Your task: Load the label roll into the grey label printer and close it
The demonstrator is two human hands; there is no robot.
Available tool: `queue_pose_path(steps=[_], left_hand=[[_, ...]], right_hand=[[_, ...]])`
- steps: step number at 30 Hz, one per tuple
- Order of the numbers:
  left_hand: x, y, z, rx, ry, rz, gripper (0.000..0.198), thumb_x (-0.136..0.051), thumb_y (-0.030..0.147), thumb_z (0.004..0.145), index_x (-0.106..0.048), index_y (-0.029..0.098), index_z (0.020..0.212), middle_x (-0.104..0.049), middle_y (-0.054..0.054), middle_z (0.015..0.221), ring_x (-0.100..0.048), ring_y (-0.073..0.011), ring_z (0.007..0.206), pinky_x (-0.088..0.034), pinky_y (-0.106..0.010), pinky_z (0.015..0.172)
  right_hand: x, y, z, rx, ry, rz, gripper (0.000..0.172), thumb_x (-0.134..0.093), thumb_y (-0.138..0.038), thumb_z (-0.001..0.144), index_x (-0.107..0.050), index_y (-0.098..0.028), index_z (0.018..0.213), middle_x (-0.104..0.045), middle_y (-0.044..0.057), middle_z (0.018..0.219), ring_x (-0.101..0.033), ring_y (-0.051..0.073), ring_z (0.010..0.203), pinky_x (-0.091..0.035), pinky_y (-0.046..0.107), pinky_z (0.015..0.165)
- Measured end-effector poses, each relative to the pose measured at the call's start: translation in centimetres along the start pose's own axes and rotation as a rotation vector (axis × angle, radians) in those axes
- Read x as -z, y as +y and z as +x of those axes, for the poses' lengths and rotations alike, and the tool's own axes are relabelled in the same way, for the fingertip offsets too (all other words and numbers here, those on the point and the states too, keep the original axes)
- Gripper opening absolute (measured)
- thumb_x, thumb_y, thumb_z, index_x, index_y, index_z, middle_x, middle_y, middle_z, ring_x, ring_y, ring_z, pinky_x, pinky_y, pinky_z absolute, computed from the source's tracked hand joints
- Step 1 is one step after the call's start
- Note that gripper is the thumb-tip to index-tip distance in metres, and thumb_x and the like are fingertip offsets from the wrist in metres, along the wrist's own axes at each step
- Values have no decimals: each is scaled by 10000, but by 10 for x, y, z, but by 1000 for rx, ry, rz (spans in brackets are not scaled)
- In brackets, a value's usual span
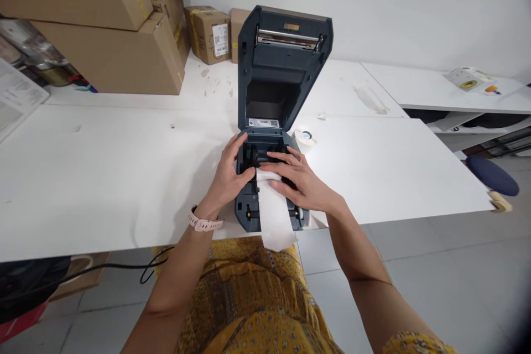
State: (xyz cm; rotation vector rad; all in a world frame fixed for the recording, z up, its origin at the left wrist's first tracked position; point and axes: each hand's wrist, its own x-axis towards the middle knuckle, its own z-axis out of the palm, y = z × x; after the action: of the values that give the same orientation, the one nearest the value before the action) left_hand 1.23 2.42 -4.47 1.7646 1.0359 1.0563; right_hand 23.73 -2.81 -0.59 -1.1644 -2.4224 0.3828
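Note:
A dark label printer (269,77) stands on the white table with its lid raised. White paper (276,213) runs from inside it over the front edge and hangs down. My left hand (228,177) lies on the printer's left side, fingers apart, its thumb at the paper's left edge. Spread over the paper and the inside of the printer is my right hand (296,180), its thumb resting on the paper. What lies beneath its fingers is partly hidden. Just right of the printer sits a white label roll (305,138).
Cardboard boxes (124,61) are stacked at the back left, with a smaller box (208,33) beside them. The white table (394,171) ends at the right near a blue stool (492,175). A black cable (120,266) hangs below the front edge.

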Motion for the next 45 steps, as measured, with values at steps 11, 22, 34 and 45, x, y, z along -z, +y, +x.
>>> queue_pose_path(steps=[11,22,34,45], left_hand=[[0,-4,0,-22,2,15,735,-660,231,829,-439,317,1525,-335,-74,1677,-245,-310,1585,-264,-565,1272],[2,3,-1,5,-23,46,720,-661,246,845,-432,309,1525,-318,-74,1687,-234,-325,1588,-251,-572,1275],[-1,1,0,-33,56,12,731,-642,157,777,-504,272,1485,-434,-86,1630,-364,-309,1536,-346,-545,1238],[-2,-1,0,-34,61,15,740,-639,151,772,-507,291,1486,-444,-59,1629,-360,-295,1541,-350,-526,1241]], right_hand=[[1,-3,-1,11,-27,-23,612,-658,-516,942,-512,-299,1496,-644,73,1454,-414,266,1524,-228,605,1289],[6,-32,-35,0,-57,-90,574,-593,-564,970,-529,-280,1464,-581,68,1530,-425,274,1523,-207,613,1287],[-4,-40,-37,113,167,-130,258,-556,-206,1025,-692,-258,1239,-739,26,1326,-665,205,1302,-403,534,1210],[-3,-53,-56,197,136,-11,291,-547,-165,1011,-656,-168,1280,-738,66,1331,-643,182,1322,-445,472,1197]])
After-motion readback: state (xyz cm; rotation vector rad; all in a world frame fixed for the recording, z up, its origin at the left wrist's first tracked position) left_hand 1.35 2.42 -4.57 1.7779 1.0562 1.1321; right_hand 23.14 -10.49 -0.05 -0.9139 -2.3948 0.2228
